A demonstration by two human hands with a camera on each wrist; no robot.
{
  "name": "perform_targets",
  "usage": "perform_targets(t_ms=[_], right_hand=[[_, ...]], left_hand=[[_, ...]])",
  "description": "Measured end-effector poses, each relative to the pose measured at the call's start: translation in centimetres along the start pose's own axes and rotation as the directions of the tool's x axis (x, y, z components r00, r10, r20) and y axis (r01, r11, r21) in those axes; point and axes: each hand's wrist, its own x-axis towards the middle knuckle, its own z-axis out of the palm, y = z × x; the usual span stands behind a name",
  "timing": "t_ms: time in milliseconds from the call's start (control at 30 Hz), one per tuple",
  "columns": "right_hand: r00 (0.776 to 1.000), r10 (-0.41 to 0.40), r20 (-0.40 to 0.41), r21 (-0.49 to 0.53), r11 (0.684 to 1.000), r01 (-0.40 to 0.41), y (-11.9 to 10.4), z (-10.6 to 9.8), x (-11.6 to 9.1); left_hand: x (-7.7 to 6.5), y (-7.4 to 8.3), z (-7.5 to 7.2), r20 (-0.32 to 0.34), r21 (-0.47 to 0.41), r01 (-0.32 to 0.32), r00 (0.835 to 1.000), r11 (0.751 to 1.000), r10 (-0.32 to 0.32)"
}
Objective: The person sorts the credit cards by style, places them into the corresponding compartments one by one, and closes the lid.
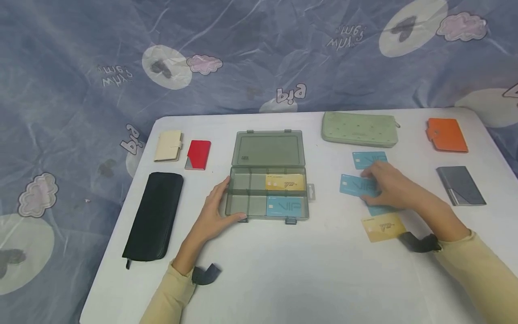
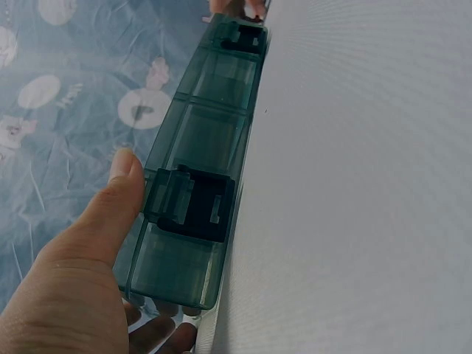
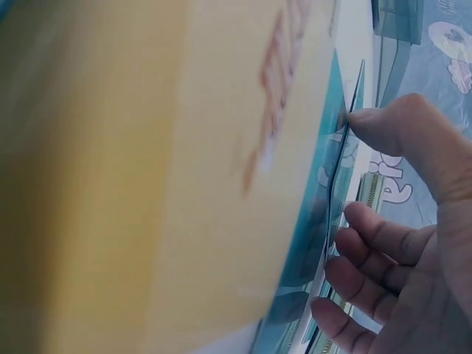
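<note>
A grey-green transparent compartment box lies with its lid folded back. Two cards lie in its right-hand compartments: a gold card in the back row, a blue card in the front row. My left hand holds the box's left end, thumb at the front edge, fingers along the side. My right hand pinches another blue card between thumb and fingers; in the right wrist view this card is edge-on. Around it lie a blue card behind, a partly covered one and a gold card in front.
On the left are a black zip wallet, a cream wallet and a red card holder. A green pouch lies at the back; an orange wallet and a dark grey card holder lie at right.
</note>
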Motion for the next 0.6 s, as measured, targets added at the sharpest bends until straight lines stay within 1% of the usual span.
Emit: perform_targets(t_ms=[200, 333, 467, 600], right_hand=[[0.996, 0.057, 0.063, 0.017, 0.998, -0.058, -0.19, -0.10, 0.32], [0.993, 0.079, 0.084, 0.037, 0.996, -0.082, -0.40, -0.16, 0.33], [0.994, 0.066, 0.088, 0.056, 0.996, -0.071, -0.63, -0.27, 0.21], [0.996, 0.041, 0.076, 0.035, 0.998, -0.044, -0.54, -0.36, -0.02]], left_hand=[[0.03, -0.13, 0.03, 0.001, 0.000, -0.015, 1.000, 1.000, 0.015], [0.02, -0.24, 0.02, 0.005, -0.004, -0.034, 0.999, 0.999, 0.034], [-0.02, -0.20, -0.01, -0.002, -0.003, -0.034, 0.999, 0.999, 0.034], [0.06, -0.11, 0.00, 0.000, -0.003, -0.029, 1.000, 1.000, 0.029]])
